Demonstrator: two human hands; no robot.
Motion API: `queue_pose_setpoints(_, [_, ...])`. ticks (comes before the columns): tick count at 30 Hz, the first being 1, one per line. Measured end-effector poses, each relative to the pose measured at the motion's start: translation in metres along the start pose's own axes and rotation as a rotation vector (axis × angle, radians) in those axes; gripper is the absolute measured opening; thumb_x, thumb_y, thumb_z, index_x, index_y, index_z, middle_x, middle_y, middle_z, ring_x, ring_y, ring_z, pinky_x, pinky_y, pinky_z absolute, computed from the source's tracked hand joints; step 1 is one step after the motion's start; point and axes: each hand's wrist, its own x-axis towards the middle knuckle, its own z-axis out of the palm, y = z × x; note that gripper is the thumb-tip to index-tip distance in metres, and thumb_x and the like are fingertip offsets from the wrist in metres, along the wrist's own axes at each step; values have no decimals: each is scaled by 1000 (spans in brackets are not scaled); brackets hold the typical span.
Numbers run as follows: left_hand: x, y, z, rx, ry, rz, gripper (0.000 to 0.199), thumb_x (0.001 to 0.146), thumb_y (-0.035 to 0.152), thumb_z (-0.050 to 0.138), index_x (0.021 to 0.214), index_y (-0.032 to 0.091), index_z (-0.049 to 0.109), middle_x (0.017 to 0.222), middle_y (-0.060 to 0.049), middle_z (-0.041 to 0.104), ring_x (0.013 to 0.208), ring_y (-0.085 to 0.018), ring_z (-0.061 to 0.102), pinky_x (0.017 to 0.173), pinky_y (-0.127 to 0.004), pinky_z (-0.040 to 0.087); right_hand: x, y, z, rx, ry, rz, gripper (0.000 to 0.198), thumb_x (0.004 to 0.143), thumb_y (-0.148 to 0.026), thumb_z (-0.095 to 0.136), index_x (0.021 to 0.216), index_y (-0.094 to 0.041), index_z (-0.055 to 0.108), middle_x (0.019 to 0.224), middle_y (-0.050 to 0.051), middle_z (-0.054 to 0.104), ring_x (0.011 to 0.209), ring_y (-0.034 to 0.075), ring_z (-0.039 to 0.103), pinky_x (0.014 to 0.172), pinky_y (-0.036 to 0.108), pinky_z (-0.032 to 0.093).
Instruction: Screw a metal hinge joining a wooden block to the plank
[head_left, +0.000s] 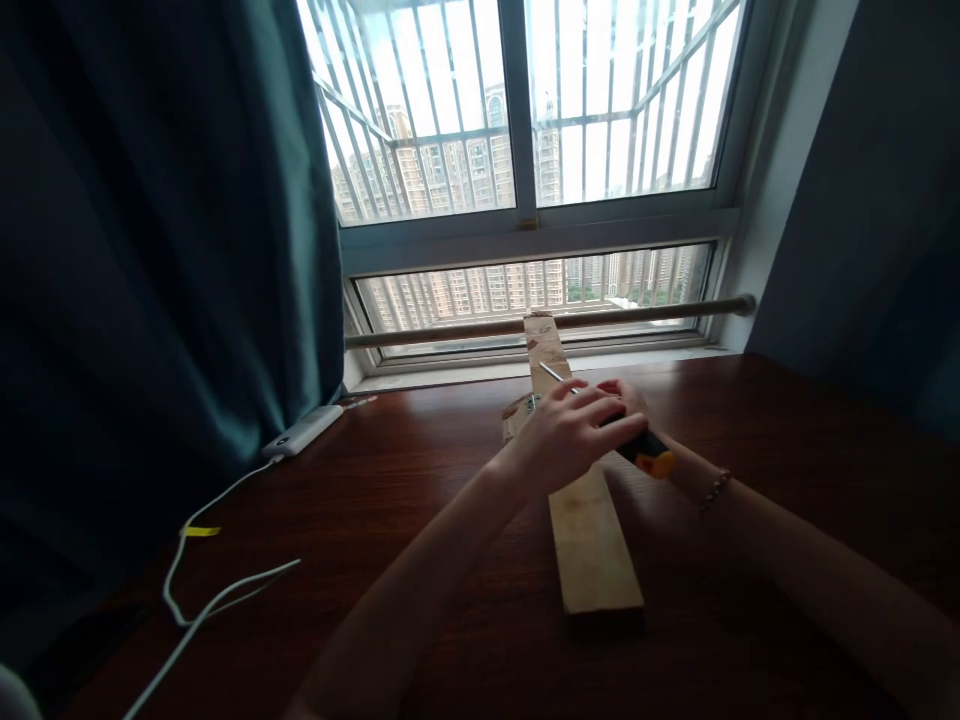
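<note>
A screwdriver with a black and yellow handle is between my hands, its metal shaft pointing up and left, clear of the wood. My left hand is closed over the handle from the left, fingers bent across it. Behind and to the right, my right hand is also closed around the handle, its fingers partly hidden. Beneath both lies a long pale wooden board, stretching toward the window. A shorter wood piece sits by my left hand, with several small screws near its top, partly covered.
The dark reddish table reaches to the window, with a metal rail across it. At left are a white power strip, a loose white cable, a yellow strip and a dark curtain.
</note>
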Motion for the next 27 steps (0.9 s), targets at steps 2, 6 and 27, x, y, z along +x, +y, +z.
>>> queue_pose_setpoints(2, [-5, 7, 14, 42, -11, 65, 28, 86, 17, 40, 109, 24, 53, 106, -2, 60, 105, -15, 51, 96, -37, 34, -16, -13, -5, 96, -48, 43, 33, 69, -47, 59, 82, -17, 55, 76, 3, 63, 72, 18, 59, 65, 29, 47])
queue_pose_setpoints(6, [-21, 23, 31, 80, 32, 152, 26, 85, 19, 42, 107, 26, 54, 111, 0, 58, 110, -13, 47, 101, -34, 30, -71, -34, -8, 360, -260, 298, 44, 76, -56, 45, 89, -16, 56, 78, 6, 63, 67, 17, 60, 57, 26, 47])
queue_pose_setpoints(27, [-143, 17, 61, 119, 44, -191, 42, 75, 22, 55, 116, 20, 45, 114, -9, 55, 111, -21, 45, 97, -43, 35, -79, 40, -152, -842, 148, 212, 33, 69, -40, 52, 95, -21, 59, 69, 2, 65, 71, 20, 60, 62, 29, 44])
